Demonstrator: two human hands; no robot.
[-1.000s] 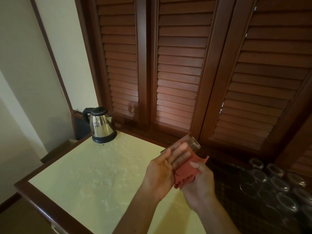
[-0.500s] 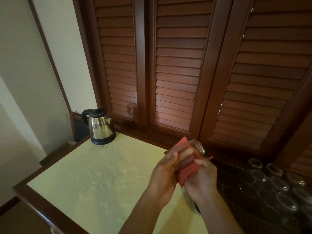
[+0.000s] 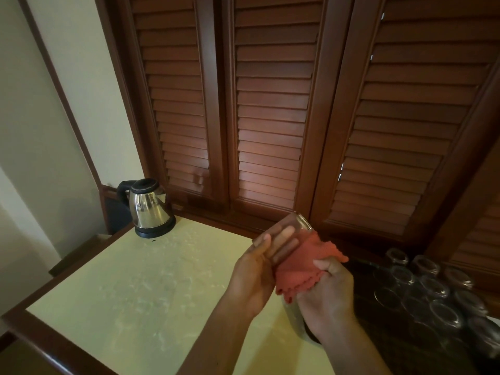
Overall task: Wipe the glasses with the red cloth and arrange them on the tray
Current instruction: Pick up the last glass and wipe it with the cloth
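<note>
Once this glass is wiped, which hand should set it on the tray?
Left, probably. The left hand already grips the glass, while the right hand is wrapped in the red cloth. The right sits nearer the tray, but would need a handover.

The scene was dimly and warmly lit. A soft glow was cast on the middle louvred doors (image 3: 267,163), while the right side was left in deep shadow, where the glasses (image 3: 430,296) were barely made out. Highlights were reflected on the steel kettle (image 3: 150,208). Straight door frames were bent outward by wide-angle distortion. Slight softness was seen throughout.
</note>
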